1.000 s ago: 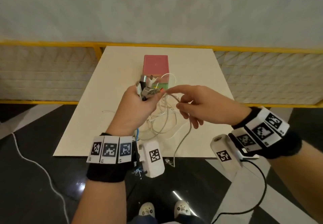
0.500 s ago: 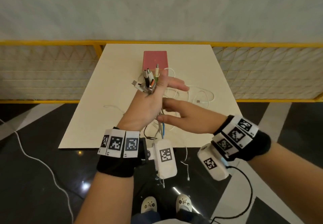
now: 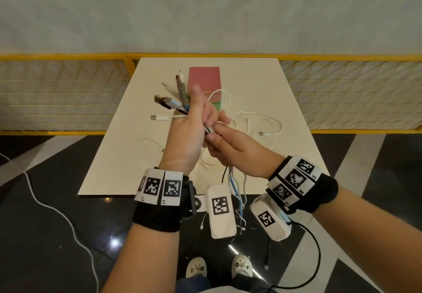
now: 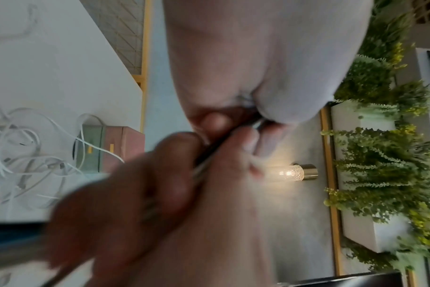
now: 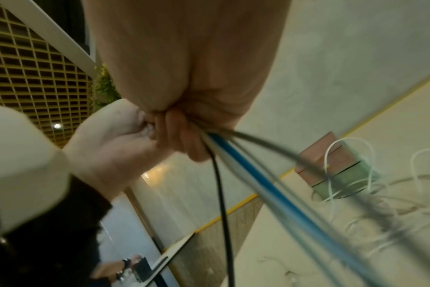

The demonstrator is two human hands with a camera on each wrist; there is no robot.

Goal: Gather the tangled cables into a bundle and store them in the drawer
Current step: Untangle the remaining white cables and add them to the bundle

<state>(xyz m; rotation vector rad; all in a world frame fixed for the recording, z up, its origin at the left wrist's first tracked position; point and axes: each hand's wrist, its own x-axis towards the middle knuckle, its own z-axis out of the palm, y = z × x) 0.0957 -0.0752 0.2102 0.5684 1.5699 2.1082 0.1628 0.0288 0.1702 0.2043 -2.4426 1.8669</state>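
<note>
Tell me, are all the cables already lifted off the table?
No: in the head view, white cables lie loose on the table beside the hands.

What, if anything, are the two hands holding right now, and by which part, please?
Both hold the bundle of cables. The left hand grips it just below the fanned connector ends; the right hand grips the cords directly beneath, the rest hanging down.

No readable words, brands or numbers. Only black-and-white square code markers on the wristbands [image 3: 159, 187] and the wrist camera housings [image 3: 220, 206]; small print beneath them illegible.
</note>
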